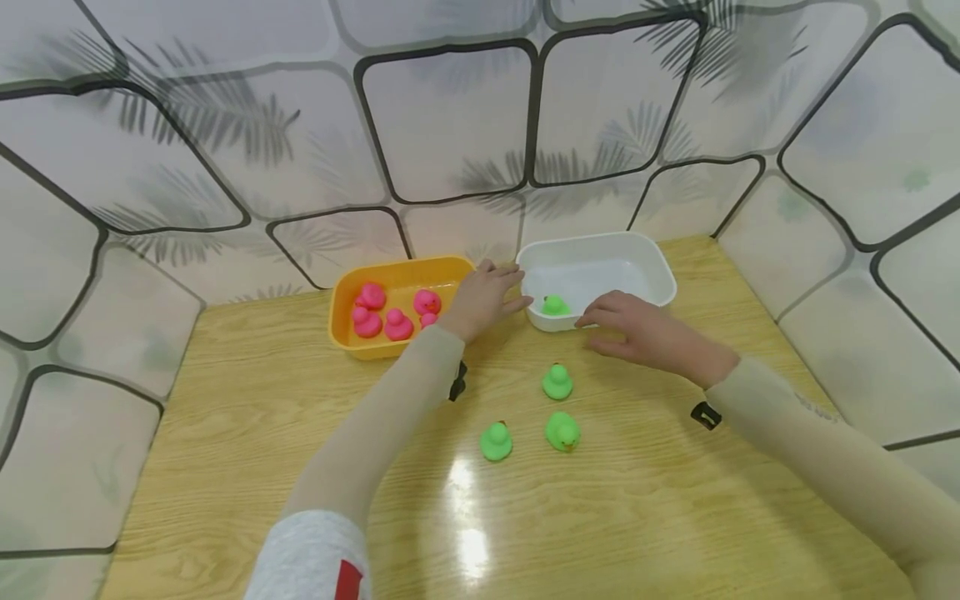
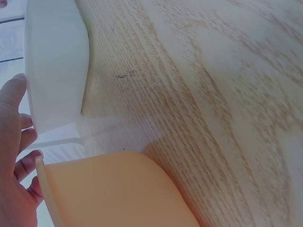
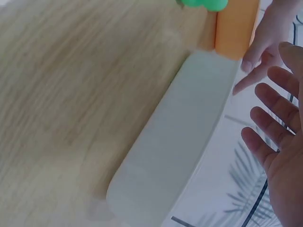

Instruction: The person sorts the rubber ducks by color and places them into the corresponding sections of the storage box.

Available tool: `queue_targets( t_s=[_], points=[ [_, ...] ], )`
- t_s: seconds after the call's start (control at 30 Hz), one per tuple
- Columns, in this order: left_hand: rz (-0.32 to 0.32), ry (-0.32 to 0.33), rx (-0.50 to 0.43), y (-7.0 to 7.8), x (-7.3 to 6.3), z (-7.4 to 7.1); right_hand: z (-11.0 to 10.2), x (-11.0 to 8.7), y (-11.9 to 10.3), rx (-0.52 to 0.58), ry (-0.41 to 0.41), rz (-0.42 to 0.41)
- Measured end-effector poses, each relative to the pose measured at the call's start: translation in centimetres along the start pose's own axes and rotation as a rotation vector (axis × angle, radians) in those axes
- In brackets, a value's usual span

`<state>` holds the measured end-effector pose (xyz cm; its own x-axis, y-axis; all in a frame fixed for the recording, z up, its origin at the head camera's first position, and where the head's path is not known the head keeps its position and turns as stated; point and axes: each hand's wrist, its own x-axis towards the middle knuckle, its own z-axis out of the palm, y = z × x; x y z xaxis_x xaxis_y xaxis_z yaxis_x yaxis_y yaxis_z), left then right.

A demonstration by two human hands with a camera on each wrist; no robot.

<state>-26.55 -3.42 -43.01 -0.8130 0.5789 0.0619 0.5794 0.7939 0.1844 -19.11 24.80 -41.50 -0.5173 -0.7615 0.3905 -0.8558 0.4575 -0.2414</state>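
Observation:
My left hand [image 1: 483,300] is over the right end of the orange tub [image 1: 360,350], its fingers reaching to the left rim of the white tub [image 1: 645,287]. In the left wrist view, the left hand's fingers [image 2: 14,94] lie close to both rims; whether they touch is hard to tell. At the white tub's front rim hovers my right hand [image 1: 637,333], fingers spread and holding nothing. One green rubber duck [image 1: 555,306] sits inside the white tub. Three more stand on the table: a back one [image 1: 557,382], a front right one [image 1: 562,431] and a left one [image 1: 496,442].
Several pink rubber ducks [image 1: 398,325] are in the orange tub. Both tubs stand at the back of the wooden table [image 1: 247,450], near a patterned wall covering [image 1: 450,125] that also rises along both sides.

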Motion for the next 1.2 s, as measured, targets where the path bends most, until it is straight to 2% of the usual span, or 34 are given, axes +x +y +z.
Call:
queue_targets(
  t_s=[0.37,0.67,0.9,1.2],
  points=[
    [0.003,0.005,-0.004,-0.1,0.0,0.0,1.8,-1.0,-2.7,0.055,-0.067,-0.053],
    [-0.003,-0.015,-0.03,-0.1,0.0,-0.1,2.8,-2.1,-4.6,0.101,-0.173,-0.031],
    [0.001,-0.008,-0.04,-0.3,0.1,0.0,3.7,-2.5,-5.5,0.147,-0.237,-0.087],
    [-0.011,-0.018,-0.052,-0.2,0.0,0.0,4.8,-3.2,-6.2,0.154,-0.306,-0.098]
  ],
)
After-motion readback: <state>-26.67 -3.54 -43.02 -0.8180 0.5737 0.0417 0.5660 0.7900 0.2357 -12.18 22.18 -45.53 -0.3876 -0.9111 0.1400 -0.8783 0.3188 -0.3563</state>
